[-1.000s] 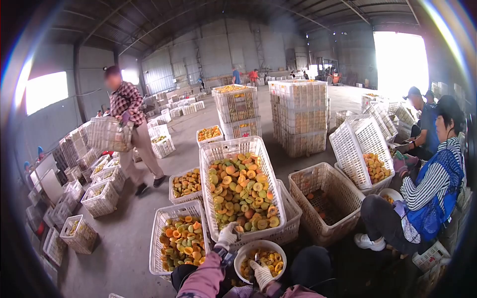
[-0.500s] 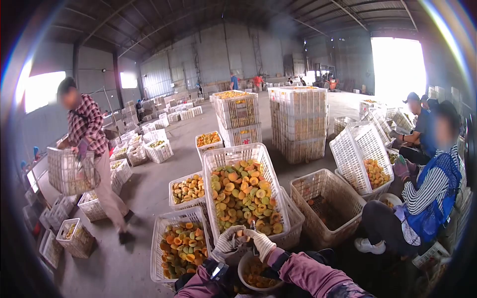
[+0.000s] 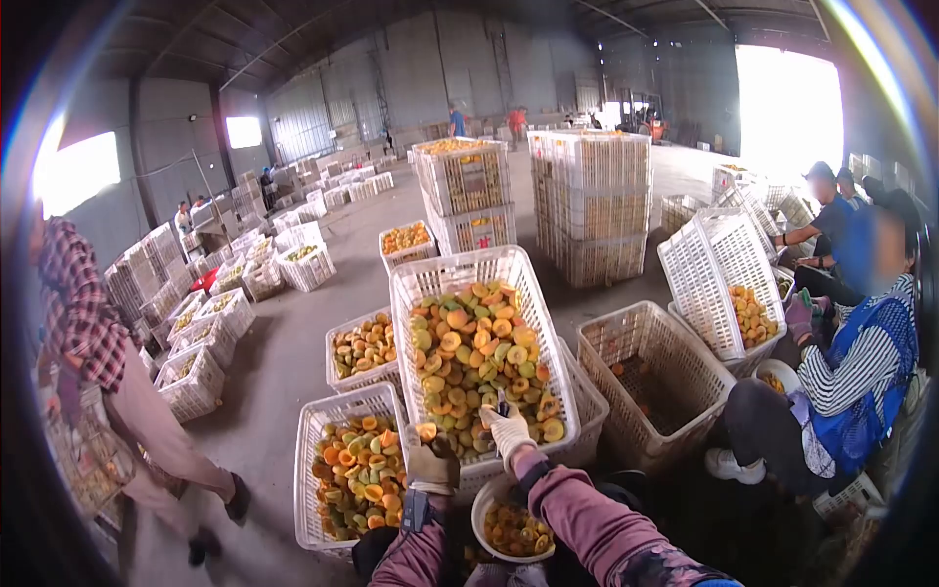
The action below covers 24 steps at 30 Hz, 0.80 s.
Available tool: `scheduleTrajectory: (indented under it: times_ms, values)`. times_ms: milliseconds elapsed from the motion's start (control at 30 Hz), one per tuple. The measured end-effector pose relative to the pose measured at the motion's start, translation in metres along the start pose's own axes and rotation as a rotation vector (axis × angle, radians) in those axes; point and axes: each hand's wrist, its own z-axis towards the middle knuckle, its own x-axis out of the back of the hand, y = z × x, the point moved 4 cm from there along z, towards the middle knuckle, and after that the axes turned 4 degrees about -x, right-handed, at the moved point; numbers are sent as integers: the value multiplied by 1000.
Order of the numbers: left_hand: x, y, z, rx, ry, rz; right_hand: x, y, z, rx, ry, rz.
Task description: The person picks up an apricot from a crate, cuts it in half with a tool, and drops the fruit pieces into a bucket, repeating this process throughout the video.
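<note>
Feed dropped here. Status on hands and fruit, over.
Left hand gripping fruit half. Right hand holds small dark tool over tilted fruit crate. White bowl below; nothing blocking.

We see white knitted cloth gloves on both hands, rough and soiled on the left hand (image 3: 431, 462), cleaner on the right hand (image 3: 509, 428). The crate (image 3: 460, 274) is matt white lattice plastic. The bowl (image 3: 481, 501) looks smooth, perhaps plastic. Our sleeves (image 3: 572, 504) are soft pink cloth, and the floor (image 3: 284, 382) is dull concrete.
</note>
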Motion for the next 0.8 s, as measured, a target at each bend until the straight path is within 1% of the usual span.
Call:
scheduleTrajectory:
  times_ms: [33,67,100,167,200,233,300,333,367,400,433,467,500,533,567,600,633,667,700,767,800]
  values:
    - [-2,-11,2,-74,-1,-133,2,-11,-4,34,21,-255]
    - [-8,-22,2,-304,-106,223,6,-23,-12,123,142,-519]
    - [-12,-23,-3,-294,-116,225,6,-8,-2,367,249,-629]
    - [-13,-25,-15,-149,-18,-109,-4,-12,-33,145,2,-131]
    - [-24,-40,-19,-89,-171,-235,-8,2,-41,223,-93,-120]
    - [-30,-54,-24,-18,-315,-363,-16,-8,-79,0,-262,1]
    - [-10,-7,-38,239,-219,-964,-20,30,-94,386,-253,-426]
    - [-17,-14,-48,322,-188,-1228,-15,45,-103,383,-247,-712]
    - [-27,-20,-58,399,-154,-1498,-11,41,-116,338,-245,-686]
    - [-26,-10,-63,371,-74,-1420,-7,49,-119,312,-245,-670]
    - [-28,-8,-63,660,-147,-1646,-5,49,-123,293,-239,-652]
    - [-29,-10,-65,681,-127,-1624,-2,45,-128,320,-184,-592]
    - [-30,-13,-69,699,-110,-1601,-1,42,-130,390,-172,-580]
    - [-30,-18,-73,624,-110,-1428,1,44,-132,356,-169,-652]
    - [-31,-20,-77,632,-115,-1426,1,45,-133,325,-165,-722]
    - [-30,-21,-79,634,-118,-1454,0,38,-137,319,-162,-721]
    - [-30,-22,-81,635,-121,-1482,-2,31,-141,230,-182,-836]
    - [-32,-27,-85,702,-107,-1494,-2,31,-143,140,-205,-950]
    - [-24,-22,-84,707,-108,-1488,-1,39,-143,135,-206,-946]
    - [-10,-7,-83,881,-198,-1309,-1,57,-140,147,-250,-803]
    - [-14,-5,-83,747,-73,-1242,-2,52,-144,127,-284,-792]
